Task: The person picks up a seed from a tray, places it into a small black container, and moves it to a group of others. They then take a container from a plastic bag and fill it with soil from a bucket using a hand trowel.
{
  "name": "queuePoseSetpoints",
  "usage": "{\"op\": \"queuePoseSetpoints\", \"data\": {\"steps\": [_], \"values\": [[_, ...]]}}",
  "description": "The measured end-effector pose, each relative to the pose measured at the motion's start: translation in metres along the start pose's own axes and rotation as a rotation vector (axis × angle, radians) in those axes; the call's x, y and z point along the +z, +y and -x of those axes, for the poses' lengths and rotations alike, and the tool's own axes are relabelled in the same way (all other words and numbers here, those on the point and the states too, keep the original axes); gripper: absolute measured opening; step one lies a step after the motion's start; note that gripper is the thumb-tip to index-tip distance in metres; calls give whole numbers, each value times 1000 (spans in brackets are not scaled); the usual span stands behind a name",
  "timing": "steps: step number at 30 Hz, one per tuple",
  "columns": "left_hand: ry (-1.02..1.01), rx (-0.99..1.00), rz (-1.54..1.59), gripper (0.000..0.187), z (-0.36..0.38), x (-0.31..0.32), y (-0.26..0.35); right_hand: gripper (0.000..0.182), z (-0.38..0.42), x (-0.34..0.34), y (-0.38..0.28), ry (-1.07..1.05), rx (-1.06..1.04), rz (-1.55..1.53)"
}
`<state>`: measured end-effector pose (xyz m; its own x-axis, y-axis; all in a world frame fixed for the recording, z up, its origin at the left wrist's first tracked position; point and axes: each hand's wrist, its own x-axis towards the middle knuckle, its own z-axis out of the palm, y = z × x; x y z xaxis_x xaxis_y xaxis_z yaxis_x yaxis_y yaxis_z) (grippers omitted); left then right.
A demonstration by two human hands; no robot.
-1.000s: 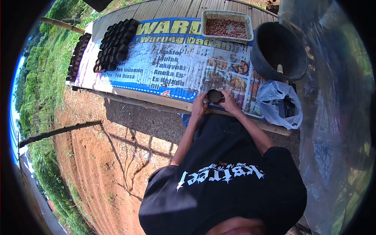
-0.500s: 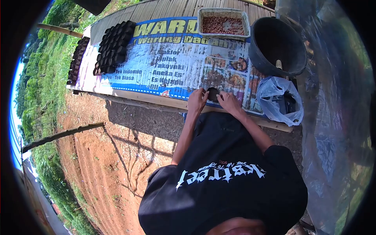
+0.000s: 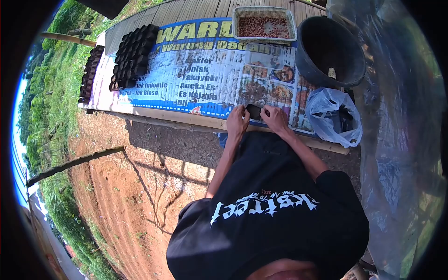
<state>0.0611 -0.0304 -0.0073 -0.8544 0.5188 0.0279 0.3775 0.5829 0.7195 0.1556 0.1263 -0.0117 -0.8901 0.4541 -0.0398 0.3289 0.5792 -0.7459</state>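
Left hand (image 3: 237,120) and right hand (image 3: 276,119), just apart, gripped opposite sides of a small black planting bag (image 3: 253,112), clamped between them! Far out to their left stood a narrow row of dark planting bags (image 3: 90,74), then a broader block of them (image 3: 134,56). Under the hands, the printed banner (image 3: 196,70); beyond them, a shallow tray (image 3: 263,40) of reddish seeds (image 3: 262,29). Rightward, a black bucket (image 3: 309,63), and closer in, a translucent plastic bag (image 3: 324,109)!
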Motion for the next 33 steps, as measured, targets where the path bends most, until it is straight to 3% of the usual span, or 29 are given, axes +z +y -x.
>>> {"op": "queuePoseSetpoints", "data": {"steps": [5,8,11,17,20,23,29,33], "values": [[4,-7,55,19,3,6,-2,27,-4,-5,-2,-45,58,1],[-19,-45,42,20,6,4,-2,28,-4,0,4,66,-23,6],[-53,-70,55,19,6,9,-12,29,-7,6,17,-41,84,32],[21,5,-4,19,-6,-3,3,44,-4,-2,13,-52,192,143],[-13,88,-70,19,-17,-8,7,51,-3,4,12,-318,356,95],[-122,147,-101,15,-34,-6,1,49,-1,12,21,-359,311,43],[-102,117,-32,15,-34,-13,11,36,-3,6,18,-75,218,116],[-37,-57,32,19,-16,-7,12,31,-8,-2,18,33,106,64]]}}
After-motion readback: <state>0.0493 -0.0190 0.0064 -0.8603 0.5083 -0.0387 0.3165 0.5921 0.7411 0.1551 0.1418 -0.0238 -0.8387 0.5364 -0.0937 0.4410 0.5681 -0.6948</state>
